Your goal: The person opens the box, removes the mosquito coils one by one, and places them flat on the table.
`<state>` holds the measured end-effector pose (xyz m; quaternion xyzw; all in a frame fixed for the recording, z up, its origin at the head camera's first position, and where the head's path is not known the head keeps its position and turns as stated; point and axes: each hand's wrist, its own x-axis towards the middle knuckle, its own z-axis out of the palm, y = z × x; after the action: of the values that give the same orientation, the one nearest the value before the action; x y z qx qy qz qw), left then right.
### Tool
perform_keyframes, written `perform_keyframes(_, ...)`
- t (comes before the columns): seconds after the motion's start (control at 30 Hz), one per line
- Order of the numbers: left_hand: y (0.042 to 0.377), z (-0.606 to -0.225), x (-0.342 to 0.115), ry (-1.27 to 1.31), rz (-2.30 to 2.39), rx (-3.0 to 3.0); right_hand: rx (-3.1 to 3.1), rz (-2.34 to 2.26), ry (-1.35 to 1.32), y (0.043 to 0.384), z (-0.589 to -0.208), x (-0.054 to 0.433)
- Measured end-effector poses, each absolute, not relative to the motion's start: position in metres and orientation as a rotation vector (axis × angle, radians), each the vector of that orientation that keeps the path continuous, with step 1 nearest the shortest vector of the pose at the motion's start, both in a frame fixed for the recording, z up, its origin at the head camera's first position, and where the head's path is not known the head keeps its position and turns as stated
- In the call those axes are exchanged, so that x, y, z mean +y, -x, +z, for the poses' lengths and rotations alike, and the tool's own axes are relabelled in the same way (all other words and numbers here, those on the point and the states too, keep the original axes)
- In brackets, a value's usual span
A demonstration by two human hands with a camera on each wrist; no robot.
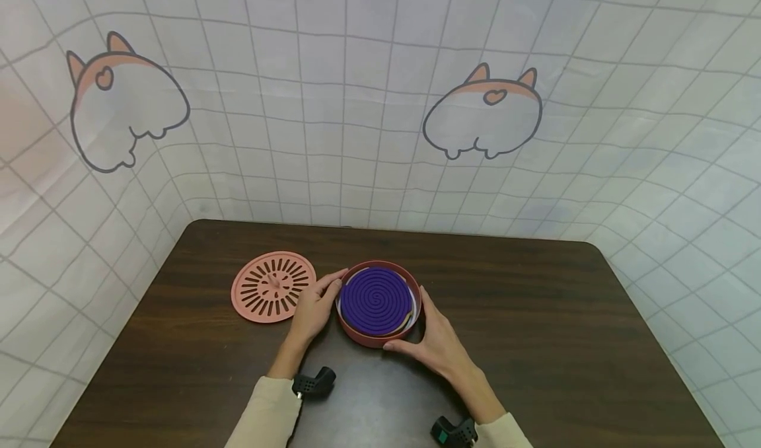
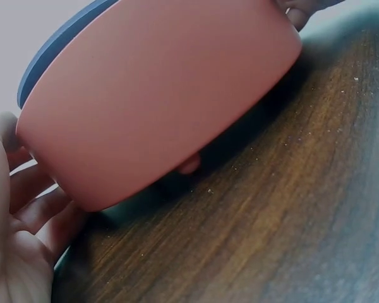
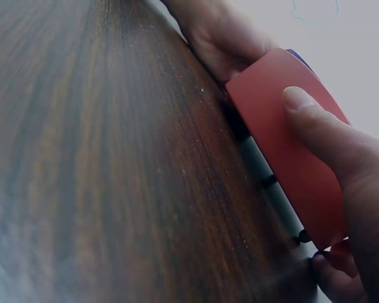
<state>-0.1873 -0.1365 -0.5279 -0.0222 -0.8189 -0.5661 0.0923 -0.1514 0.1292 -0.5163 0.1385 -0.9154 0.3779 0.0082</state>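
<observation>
Head view: left fingers [image 1: 327, 279], right fingers [image 1: 429, 304] parted, gripping red container's [image 1: 367, 339] sides.

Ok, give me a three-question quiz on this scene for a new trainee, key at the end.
1. True or false: the slotted pink disc sits on top of the round red container.

2. Multiple choice: in the head view, what colour is the spiral inside the container?
A) green
B) purple
C) orange

3. Short answer: in the head view, which hand is nearer the disc?

Key:
1. False; it lies on the wooden table, to the left of the container.
2. B.
3. The left hand.
</observation>
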Motion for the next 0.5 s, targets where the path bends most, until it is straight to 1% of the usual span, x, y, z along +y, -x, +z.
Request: perform_keyframes(0.5,0.188,-0.528,-0.136,0.058,-1.723,-2.402,-2.776,1.139,-0.483,0.151,-0.506,0.132)
